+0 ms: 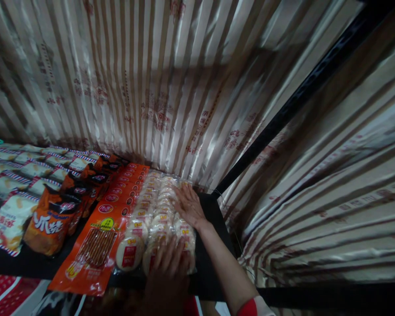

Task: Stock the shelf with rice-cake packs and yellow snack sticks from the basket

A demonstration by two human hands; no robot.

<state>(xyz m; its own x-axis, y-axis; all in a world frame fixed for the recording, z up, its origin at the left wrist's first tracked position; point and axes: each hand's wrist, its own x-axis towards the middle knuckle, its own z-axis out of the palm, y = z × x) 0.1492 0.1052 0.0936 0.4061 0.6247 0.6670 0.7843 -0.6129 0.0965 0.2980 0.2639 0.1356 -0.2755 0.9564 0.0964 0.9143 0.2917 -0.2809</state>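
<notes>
Clear packs of round white rice crackers [151, 206] with red and yellow labels lie in a row on a dark shelf [213, 210]. My right hand [188, 204] rests flat on the far packs, fingers spread. My left hand [168, 263] presses on the nearest pack at the shelf's front edge, fingers apart. Neither hand grips anything. A red cuff [250, 307] shows on my right forearm.
Orange flat packs of stick snacks [97, 245] lie left of the crackers. Further left stand orange-black snack bags [51, 224] and white bags with striped edges [11, 219]. Striped glossy curtains [171, 79] hang behind and to the right. A black post [283, 114] rises from the shelf's corner.
</notes>
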